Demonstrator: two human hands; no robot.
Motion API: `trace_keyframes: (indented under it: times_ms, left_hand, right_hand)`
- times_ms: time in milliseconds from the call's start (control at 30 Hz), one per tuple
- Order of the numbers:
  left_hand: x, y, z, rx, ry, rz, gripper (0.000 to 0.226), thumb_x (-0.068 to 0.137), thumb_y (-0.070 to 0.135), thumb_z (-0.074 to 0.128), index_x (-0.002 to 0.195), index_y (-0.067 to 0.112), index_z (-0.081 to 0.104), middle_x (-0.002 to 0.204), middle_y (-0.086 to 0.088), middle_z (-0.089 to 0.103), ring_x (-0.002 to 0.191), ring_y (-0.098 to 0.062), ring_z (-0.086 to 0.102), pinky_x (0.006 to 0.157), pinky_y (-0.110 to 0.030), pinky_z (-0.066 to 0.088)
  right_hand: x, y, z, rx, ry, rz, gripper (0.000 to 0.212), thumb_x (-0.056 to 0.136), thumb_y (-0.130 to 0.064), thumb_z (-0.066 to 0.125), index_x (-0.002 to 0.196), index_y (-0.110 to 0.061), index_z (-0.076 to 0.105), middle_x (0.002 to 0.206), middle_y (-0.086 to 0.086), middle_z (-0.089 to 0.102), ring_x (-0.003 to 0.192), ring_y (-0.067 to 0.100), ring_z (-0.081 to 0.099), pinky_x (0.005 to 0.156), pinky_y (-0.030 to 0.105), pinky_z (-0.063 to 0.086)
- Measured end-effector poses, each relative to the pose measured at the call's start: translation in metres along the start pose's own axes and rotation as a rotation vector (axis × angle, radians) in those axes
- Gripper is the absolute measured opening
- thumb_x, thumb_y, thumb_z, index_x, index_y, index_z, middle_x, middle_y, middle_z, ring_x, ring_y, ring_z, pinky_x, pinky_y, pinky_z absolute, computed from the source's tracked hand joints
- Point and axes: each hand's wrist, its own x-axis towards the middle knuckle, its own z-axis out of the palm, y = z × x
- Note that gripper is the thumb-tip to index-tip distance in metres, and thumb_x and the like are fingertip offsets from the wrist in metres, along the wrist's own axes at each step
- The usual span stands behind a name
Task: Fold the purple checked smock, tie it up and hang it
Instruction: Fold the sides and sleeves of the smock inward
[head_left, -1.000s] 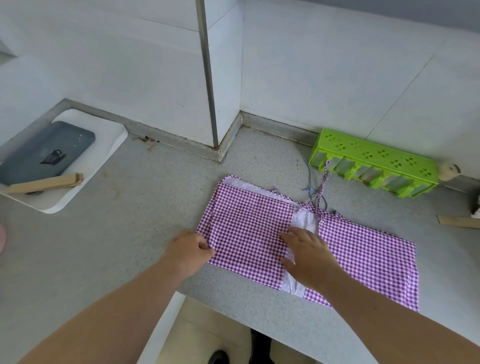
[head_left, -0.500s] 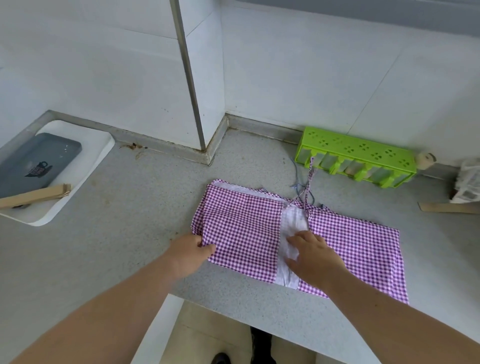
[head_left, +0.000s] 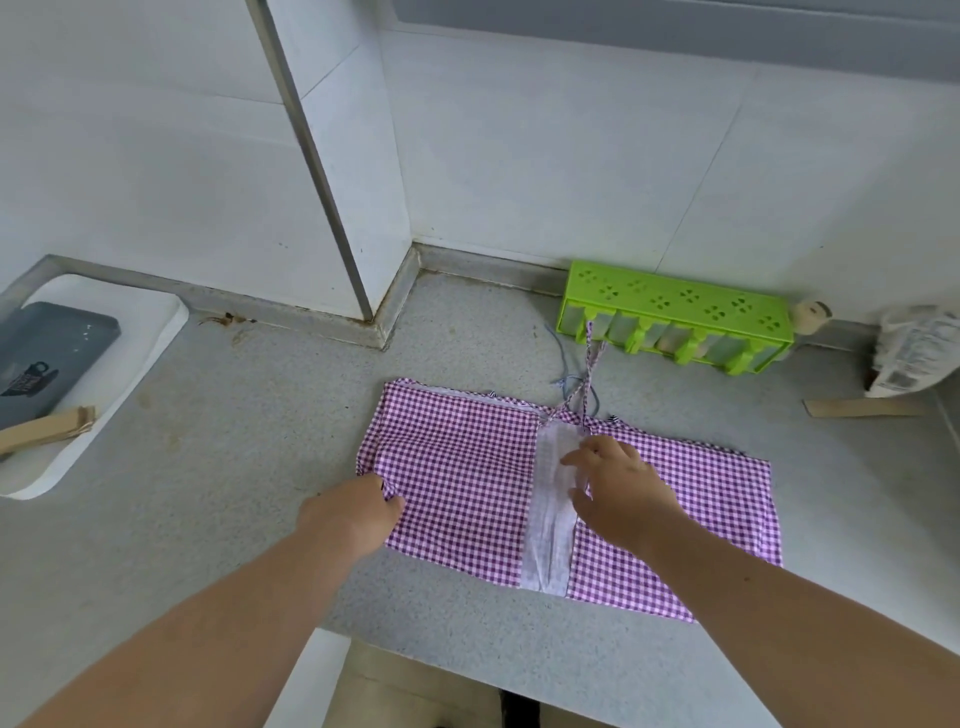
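Folding step: smock flat on table, both hands on cloth

Lying flat on the grey table (head_left: 218, 467), the purple checked smock (head_left: 467, 488) is folded into a wide band near the front edge, with a pale strip of its inner side (head_left: 550, 540) showing down the middle. Two thin ties (head_left: 589, 374) run from its far edge toward 12 o'clock and end just beside a green plastic rack (head_left: 675, 306) at the wall.

Left hand (head_left: 353, 514): at the smock's 9 o'clock edge, fingers curled and pinching the checked cloth at the fold corner.

Right hand (head_left: 618, 488): lies on top of the cloth at the pale strip, fingers fairly straight and slightly spread, pointing to 10 o'clock, pressing the fabric down.

Surroundings: white tray (head_left: 130, 364) at 9 o'clock of the table, carrying a dark grey flat pad (head_left: 47, 364) and a wooden piece (head_left: 47, 428). At 3 o'clock of the rack, a small round pale object (head_left: 810, 317), a crumpled printed bag (head_left: 914, 353), and a flat wooden strip (head_left: 857, 408) on the table.
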Motion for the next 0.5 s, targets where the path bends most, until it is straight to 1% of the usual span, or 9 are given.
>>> trace_keyframes:
  times_ms: [67,100,133,200,267,300,333,400,500]
  left_hand:
    - [0.005,0.002,0.000,0.015,0.041,-0.040,0.048,0.103,0.058,0.044,0.131,0.022,0.059,0.123,-0.003,0.063,0.114,-0.025,0.064,0.100,-0.043,0.054]
    - [0.005,0.003,0.000,0.019,0.066,-0.058,0.052,0.101,0.060,0.046,0.134,0.021,0.057,0.126,-0.004,0.060,0.116,-0.025,0.061,0.101,-0.043,0.055]
    - [0.007,0.005,-0.002,0.027,0.092,-0.066,0.060,0.099,0.063,0.048,0.141,0.020,0.050,0.136,-0.006,0.054,0.123,-0.027,0.057,0.104,-0.044,0.053]
    - [0.006,0.010,-0.006,0.036,0.158,-0.039,0.084,0.096,0.067,0.054,0.159,0.018,0.026,0.162,-0.012,0.028,0.146,-0.031,0.039,0.115,-0.045,0.043]
    - [0.007,0.017,-0.011,0.040,0.227,0.085,0.095,0.096,0.066,0.057,0.165,0.022,0.007,0.173,-0.011,0.003,0.158,-0.033,0.018,0.126,-0.046,0.026]
    - [0.006,0.020,-0.012,0.063,0.245,0.186,0.094,0.097,0.065,0.056,0.166,0.026,0.005,0.175,-0.008,-0.003,0.161,-0.032,0.012,0.128,-0.047,0.020]
    - [0.007,0.024,-0.013,0.100,0.240,0.294,0.090,0.098,0.065,0.053,0.166,0.030,0.005,0.176,-0.005,-0.004,0.162,-0.031,0.008,0.130,-0.048,0.016]
    - [0.008,0.033,-0.012,0.192,0.167,0.479,0.083,0.099,0.068,0.049,0.166,0.038,0.009,0.177,0.001,-0.003,0.163,-0.028,0.003,0.132,-0.049,0.010]
    - [0.012,0.046,-0.007,0.284,0.091,0.618,0.083,0.097,0.073,0.046,0.166,0.043,0.010,0.177,0.005,-0.006,0.163,-0.024,0.001,0.132,-0.050,0.006]
  right_hand:
    - [0.010,0.004,-0.003,-0.033,-0.036,-0.022,0.051,0.102,-0.041,0.052,0.152,-0.041,0.043,0.164,-0.009,0.031,0.151,0.020,0.029,0.121,0.049,0.035]
    - [0.014,0.005,-0.004,-0.050,-0.057,-0.034,0.054,0.102,-0.041,0.051,0.155,-0.041,0.038,0.166,-0.010,0.028,0.152,0.020,0.027,0.121,0.049,0.034]
    - [0.019,0.006,-0.005,-0.067,-0.072,-0.043,0.057,0.103,-0.042,0.050,0.157,-0.042,0.034,0.167,-0.010,0.026,0.153,0.020,0.026,0.121,0.048,0.033]
    - [0.028,0.007,-0.006,-0.104,-0.070,-0.062,0.060,0.103,-0.040,0.050,0.159,-0.042,0.027,0.167,-0.010,0.025,0.152,0.021,0.028,0.120,0.048,0.033]
    - [0.038,0.006,-0.007,-0.129,-0.042,-0.085,0.060,0.104,-0.035,0.049,0.158,-0.043,0.024,0.165,-0.007,0.027,0.150,0.024,0.033,0.118,0.048,0.037]
    - [0.042,0.004,-0.008,-0.132,-0.030,-0.092,0.059,0.105,-0.032,0.048,0.158,-0.044,0.024,0.164,-0.006,0.029,0.147,0.025,0.038,0.117,0.048,0.040]
    - [0.048,0.003,-0.009,-0.129,-0.028,-0.091,0.058,0.105,-0.030,0.046,0.157,-0.044,0.024,0.161,-0.003,0.032,0.143,0.027,0.043,0.114,0.048,0.043]
    - [0.061,0.000,-0.011,-0.120,-0.043,-0.072,0.056,0.107,-0.030,0.045,0.157,-0.044,0.025,0.157,0.001,0.038,0.137,0.030,0.051,0.107,0.050,0.049]
    - [0.076,-0.003,-0.010,-0.075,-0.066,-0.046,0.054,0.106,-0.034,0.047,0.156,-0.042,0.030,0.155,-0.001,0.041,0.135,0.028,0.053,0.102,0.049,0.052]
